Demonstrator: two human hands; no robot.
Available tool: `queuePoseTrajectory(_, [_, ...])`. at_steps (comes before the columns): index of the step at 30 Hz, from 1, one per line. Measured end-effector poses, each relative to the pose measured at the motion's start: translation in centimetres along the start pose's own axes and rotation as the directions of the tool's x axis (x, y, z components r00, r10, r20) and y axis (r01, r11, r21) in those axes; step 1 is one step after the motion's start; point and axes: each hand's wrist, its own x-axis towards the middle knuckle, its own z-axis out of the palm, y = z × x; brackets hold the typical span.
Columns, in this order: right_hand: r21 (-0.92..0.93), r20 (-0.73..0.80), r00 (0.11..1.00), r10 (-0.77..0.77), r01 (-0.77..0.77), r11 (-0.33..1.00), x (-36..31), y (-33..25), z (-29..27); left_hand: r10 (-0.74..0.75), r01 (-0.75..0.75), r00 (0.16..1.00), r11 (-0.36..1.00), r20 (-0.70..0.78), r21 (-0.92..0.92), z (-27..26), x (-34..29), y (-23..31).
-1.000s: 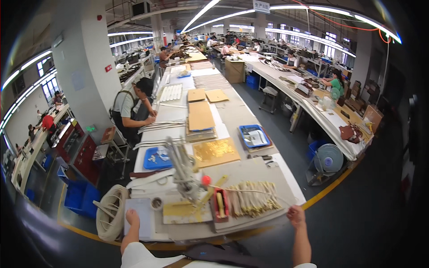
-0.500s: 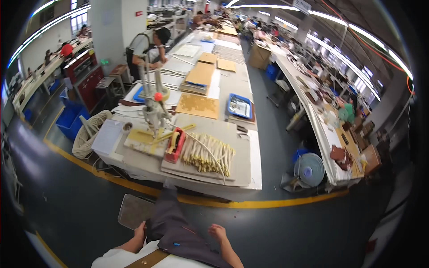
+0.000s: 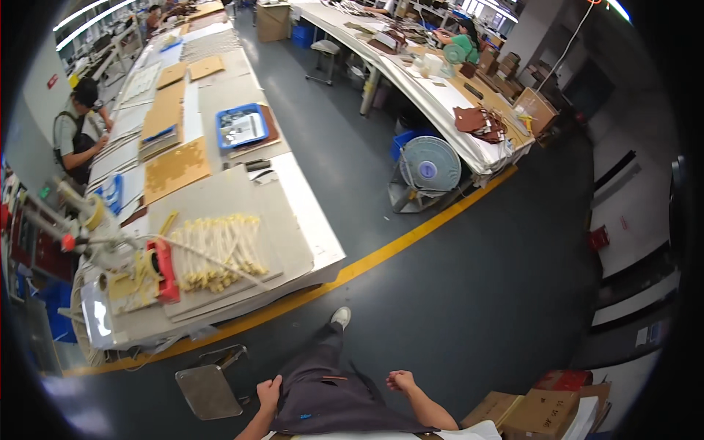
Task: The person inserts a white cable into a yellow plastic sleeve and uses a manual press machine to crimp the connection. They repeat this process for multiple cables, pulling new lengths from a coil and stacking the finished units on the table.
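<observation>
My left hand (image 3: 269, 392) hangs beside my dark apron (image 3: 334, 396), its fingers curled and nothing seen in them. On the other side my right hand (image 3: 400, 380) is held out over the floor in a loose fist, also with nothing visible in it. Neither hand touches the table. Closest to my left hand is a low stool (image 3: 209, 392) with a grey seat. Beyond it, on the table corner, a row of pale cords (image 3: 220, 249) with yellow ends lies on a grey board (image 3: 290, 253). Beside them stands a red tape dispenser (image 3: 167, 282).
A hand press (image 3: 95, 238) stands at the table's left corner. A blue tray (image 3: 242, 126) lies farther up. Across the aisle are a floor fan (image 3: 430, 165) and another worktable (image 3: 411, 99). Cardboard boxes (image 3: 539, 411) sit at the lower right. A person (image 3: 77, 132) leans over the long table.
My view has swung to the right, so the table and its cords sit farther left. One shoe now shows ahead of me, and boxes have come into view. Both hands stay curled.
</observation>
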Motion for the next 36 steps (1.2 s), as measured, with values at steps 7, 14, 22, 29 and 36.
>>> queuePoseTrajectory(7, [0.129,-0.133,0.984,-0.116,0.133,0.983,4.5,-8.9,-12.3,-0.105,0.045,0.932,0.983,0.347,0.178,22.0,12.7,9.5])
queuePoseTrajectory(14, [0.261,-0.354,0.916,0.189,-0.098,0.96,10.7,-19.0,-25.8,-0.244,-0.199,0.705,0.833,0.666,0.516,36.8,21.2,32.4])
queuePoseTrajectory(22, [0.028,-0.092,0.991,0.094,-0.092,0.995,28.0,-53.0,-25.6,-0.156,-0.105,0.905,0.818,0.395,0.565,42.9,33.8,39.3])
queuePoseTrajectory(29, [-0.417,0.277,0.955,-0.101,0.214,0.883,42.3,-94.3,-17.0,-0.379,0.38,0.925,0.921,-0.035,0.088,44.9,48.3,56.4])
queuePoseTrajectory(36, [-0.634,0.398,0.91,-0.114,0.363,0.683,50.5,-129.7,-0.3,-0.65,0.471,0.692,0.736,-0.314,-0.486,48.0,60.4,65.3])
